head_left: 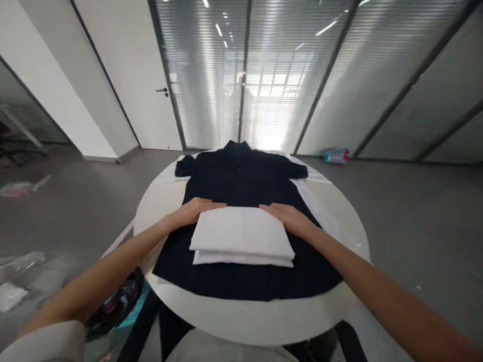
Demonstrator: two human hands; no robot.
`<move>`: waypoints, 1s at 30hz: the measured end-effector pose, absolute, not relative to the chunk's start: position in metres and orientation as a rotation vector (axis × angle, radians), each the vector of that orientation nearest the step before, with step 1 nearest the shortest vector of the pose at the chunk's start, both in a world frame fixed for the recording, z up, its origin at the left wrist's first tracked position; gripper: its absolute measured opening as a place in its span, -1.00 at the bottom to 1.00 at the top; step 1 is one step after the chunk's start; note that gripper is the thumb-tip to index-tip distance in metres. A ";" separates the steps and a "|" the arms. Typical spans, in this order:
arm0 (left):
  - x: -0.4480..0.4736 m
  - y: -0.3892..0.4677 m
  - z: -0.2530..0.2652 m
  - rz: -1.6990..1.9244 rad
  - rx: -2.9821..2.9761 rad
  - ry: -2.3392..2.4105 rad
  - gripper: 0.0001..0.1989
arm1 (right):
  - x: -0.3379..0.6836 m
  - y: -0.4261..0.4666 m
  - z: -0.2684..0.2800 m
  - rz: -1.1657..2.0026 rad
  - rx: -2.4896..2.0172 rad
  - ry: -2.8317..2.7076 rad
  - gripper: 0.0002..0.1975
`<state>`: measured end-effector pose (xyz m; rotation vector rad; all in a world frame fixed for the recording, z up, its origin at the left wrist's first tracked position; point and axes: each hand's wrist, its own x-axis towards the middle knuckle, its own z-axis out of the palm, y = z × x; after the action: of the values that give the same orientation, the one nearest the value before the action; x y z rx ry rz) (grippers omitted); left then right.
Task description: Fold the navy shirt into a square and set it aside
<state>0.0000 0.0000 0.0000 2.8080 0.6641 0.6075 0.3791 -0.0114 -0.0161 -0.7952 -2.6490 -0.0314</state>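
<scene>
A white folded cloth, in stacked layers, lies on a dark navy short-sleeved shirt. The shirt is spread flat on a round white table, its collar toward the far side. My left hand touches the cloth's far left corner, fingers stretched along the far edge. At the far right corner rests my right hand, its fingers also extended along that edge. Both thumbs are hidden. White fabric shows from under the navy shirt at the right.
Beyond the table stand glass partitions with blinds and a white door. A blue and pink package lies on the floor at the far right. Clear plastic wrapping and a dark bundle are down at the left.
</scene>
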 end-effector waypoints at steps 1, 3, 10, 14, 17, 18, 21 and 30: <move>0.001 -0.002 -0.002 0.614 2.805 0.669 -0.54 | 0.380 -0.013 -0.017 -0.015 -0.807 -2.640 -0.51; 0.002 -0.005 -0.005 0.622 2.802 0.687 -0.54 | 0.380 -0.016 -0.017 0.019 -0.832 -2.627 -0.49; 0.000 -0.012 -0.001 0.529 2.865 0.839 -0.53 | 0.379 -0.018 -0.010 0.142 -0.927 -2.615 -0.50; -0.018 -0.023 0.023 0.400 2.951 0.965 -0.46 | 0.401 -0.019 0.015 0.209 -0.988 -2.657 -0.42; -0.027 -0.032 0.046 0.431 2.880 1.039 -0.53 | 0.409 -0.025 0.042 0.204 -1.064 -2.567 -0.47; -0.024 -0.035 0.052 0.492 2.831 1.087 -0.57 | 0.404 -0.028 0.051 0.184 -1.084 -2.496 -0.52; 0.007 -0.048 0.061 0.674 2.666 1.287 -0.57 | 0.366 -0.037 0.065 0.186 -1.154 -2.272 -0.61; 0.096 -0.104 -0.001 0.497 2.854 1.591 -0.39 | 0.277 -0.066 0.013 0.172 -1.443 -2.594 -0.28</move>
<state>0.0961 -0.1038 -0.0010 2.8545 1.5910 0.4965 0.2775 -0.0659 0.0135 -1.4426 -2.5937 0.1716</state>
